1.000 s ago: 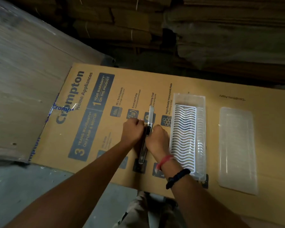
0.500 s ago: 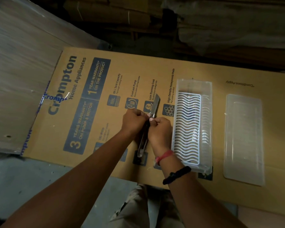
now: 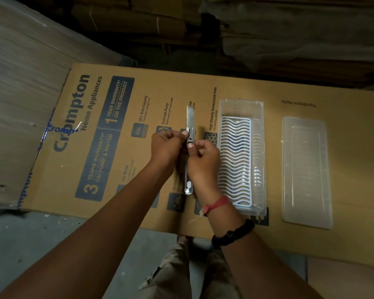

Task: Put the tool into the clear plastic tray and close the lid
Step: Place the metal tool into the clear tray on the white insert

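The tool (image 3: 190, 126) is a long, slim metal utility knife with a flat, dull-silver body, held lengthwise above the worktop (image 3: 268, 91), its far end pointing away from the person and its near end showing below the wrists. The left hand (image 3: 166, 145) is curled into a loose fist, its fingertips pinching the tool's left edge at mid-length. The right hand (image 3: 205, 160) closes on the same stretch from the right, thumb pressed on the top face just below a small dark screw. A red thread band (image 3: 217, 203) and a black beaded bracelet (image 3: 233, 233) circle the right wrist.

Just right of the hands lies the clear plastic tray (image 3: 261, 147), a narrow, thin-walled rectangular box, open on top. Inside rests a white insert (image 3: 235, 160) of wavy parallel ribs. Further right, apart from the tray, the lid (image 3: 307, 171) lies flat: frosted, translucent, with rounded corners and a raised inner panel.

The worktop is a flattened brown corrugated carton printed in dark blue with "Crompton Home Appliances" and warranty panels; clear tape crosses its left fold. To the left slopes a pale wood-grain board (image 3: 20, 104) under a shiny film. At the far side, stacked cardboard (image 3: 138, 24) sits in deep shadow. Grey concrete floor (image 3: 30, 244) shows near the person's trousers (image 3: 177, 272).
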Available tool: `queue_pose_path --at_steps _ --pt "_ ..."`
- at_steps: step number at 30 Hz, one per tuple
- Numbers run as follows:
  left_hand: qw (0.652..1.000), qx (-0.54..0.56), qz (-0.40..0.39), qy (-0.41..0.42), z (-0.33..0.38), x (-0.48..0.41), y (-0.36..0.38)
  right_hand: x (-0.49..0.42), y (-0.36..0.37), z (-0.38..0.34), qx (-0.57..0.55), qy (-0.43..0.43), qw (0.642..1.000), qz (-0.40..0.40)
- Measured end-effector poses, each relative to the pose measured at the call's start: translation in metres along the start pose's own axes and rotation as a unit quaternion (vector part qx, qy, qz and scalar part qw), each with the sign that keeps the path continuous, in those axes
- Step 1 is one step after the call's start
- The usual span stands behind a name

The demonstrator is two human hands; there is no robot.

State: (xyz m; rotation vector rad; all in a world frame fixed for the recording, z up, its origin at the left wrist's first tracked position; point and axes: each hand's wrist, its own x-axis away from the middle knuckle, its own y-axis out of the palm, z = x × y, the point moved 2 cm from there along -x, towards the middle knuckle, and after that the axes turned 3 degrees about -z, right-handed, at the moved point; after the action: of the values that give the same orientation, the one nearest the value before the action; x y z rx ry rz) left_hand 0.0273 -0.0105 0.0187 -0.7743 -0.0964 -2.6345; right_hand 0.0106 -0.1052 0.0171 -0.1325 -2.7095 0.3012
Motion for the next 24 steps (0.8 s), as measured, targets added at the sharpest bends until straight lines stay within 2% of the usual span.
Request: queue_pose_path --at_steps 5,24 --pt "1.0 0.006 0.001 0.019 0.016 0.004 0.02 0.005 -0.023 -0.008 -0.032 -0.028 0.999 -0.002" --pt "0.999 -0.035 -0.014 0.035 0.023 0.015 0.074 0.013 -0.092 -0.018 -0.125 -0.012 0.988 -0.091"
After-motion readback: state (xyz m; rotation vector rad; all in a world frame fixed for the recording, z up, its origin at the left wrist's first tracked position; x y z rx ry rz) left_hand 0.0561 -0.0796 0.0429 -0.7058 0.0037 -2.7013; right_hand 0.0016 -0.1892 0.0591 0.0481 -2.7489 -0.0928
